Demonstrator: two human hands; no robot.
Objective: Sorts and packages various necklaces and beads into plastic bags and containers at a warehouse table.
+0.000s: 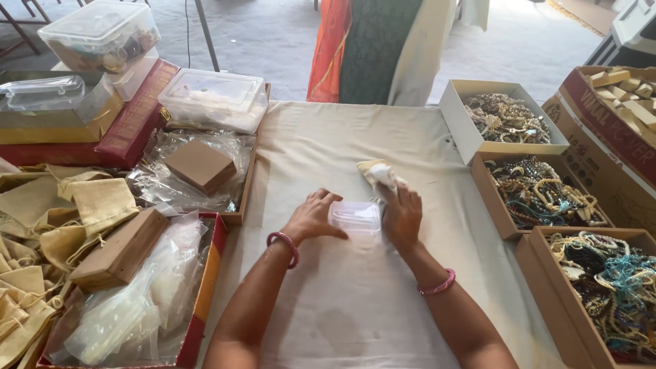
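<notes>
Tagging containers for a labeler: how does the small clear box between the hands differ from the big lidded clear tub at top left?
The small box lies on the cloth, touched on both sides by the left hand and right hand; the tub sits untouched, stacked on another container. The small box looks empty; the tub holds dark mixed items. The small box is far smaller and flatter than the tub. Both are clear plastic with rounded corners.
</notes>
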